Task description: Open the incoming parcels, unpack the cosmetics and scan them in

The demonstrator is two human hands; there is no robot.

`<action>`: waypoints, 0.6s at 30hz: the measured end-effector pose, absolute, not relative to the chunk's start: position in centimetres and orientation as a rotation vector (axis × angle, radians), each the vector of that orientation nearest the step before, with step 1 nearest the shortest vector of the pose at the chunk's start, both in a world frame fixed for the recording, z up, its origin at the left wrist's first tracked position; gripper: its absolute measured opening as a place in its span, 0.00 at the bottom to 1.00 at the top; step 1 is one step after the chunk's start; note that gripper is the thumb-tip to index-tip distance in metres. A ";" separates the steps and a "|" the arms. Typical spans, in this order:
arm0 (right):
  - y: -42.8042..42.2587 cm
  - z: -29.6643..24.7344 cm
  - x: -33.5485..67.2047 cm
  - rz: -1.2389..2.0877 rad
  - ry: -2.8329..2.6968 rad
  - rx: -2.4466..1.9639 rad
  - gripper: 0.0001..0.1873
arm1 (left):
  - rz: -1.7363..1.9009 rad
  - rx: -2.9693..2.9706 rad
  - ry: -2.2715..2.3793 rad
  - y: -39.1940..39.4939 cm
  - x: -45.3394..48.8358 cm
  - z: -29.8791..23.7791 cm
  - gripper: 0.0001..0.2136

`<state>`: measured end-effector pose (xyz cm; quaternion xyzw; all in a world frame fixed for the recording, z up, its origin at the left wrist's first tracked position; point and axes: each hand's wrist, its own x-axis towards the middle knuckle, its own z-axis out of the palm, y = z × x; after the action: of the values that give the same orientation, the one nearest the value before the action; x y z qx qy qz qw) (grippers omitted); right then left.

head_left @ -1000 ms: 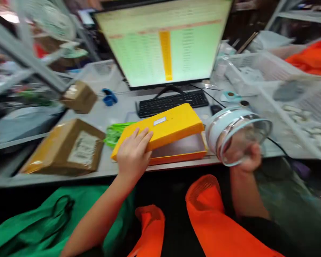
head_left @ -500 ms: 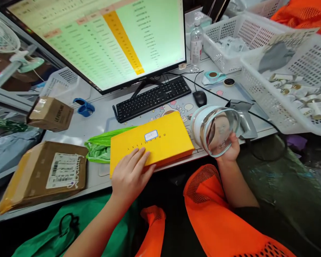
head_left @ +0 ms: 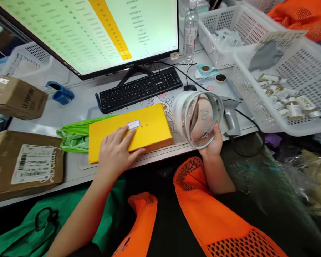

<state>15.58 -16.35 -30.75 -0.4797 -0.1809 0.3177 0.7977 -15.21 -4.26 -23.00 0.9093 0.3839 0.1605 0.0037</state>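
- A second ago the lid [head_left: 152,121] stood tilted with the inside of the box [head_left: 143,134] showing; on my feed it now lies down level, and I can see no gap along the near edge
- I judge from this that the covering is done, though I cannot see whether the lid fits snugly all round
- The box is at the near edge of the desk [head_left: 81,96], and I measure everything else from it
- The left hand [head_left: 113,150] is still on the box, fingers a little parted over the lid, thumb along its near edge; I see it pressing nothing between fingers and thumb, and a fingertip now reaches the left edge of the label [head_left: 133,124]
- The right hand [head_left: 214,142] grips a clear drum [head_left: 179,114] by its near rim, right of the box; some fingers I cannot make out
- The drum now hides part of the mouse [head_left: 189,87] beyond the box's right end, and the scanner [head_left: 232,117], hidden a second ago, shows right of both
- Beside the box's left end I see a green bag [head_left: 75,137], with a carton [head_left: 32,164] farther left; the keyboard [head_left: 141,87] lies on its far side
- With one hand full, I judge only the left is free for the box
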 end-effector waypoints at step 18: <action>-22.0 -19.3 11.0 0.132 -1.563 -1.176 0.15 | 1.430 1.045 0.662 -7.8 -10.0 -21.7 0.33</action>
<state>11.01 -22.02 -19.25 -0.4982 -0.6622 0.0559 0.5569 -10.02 -7.78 -21.69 0.4480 0.2840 0.6130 0.5855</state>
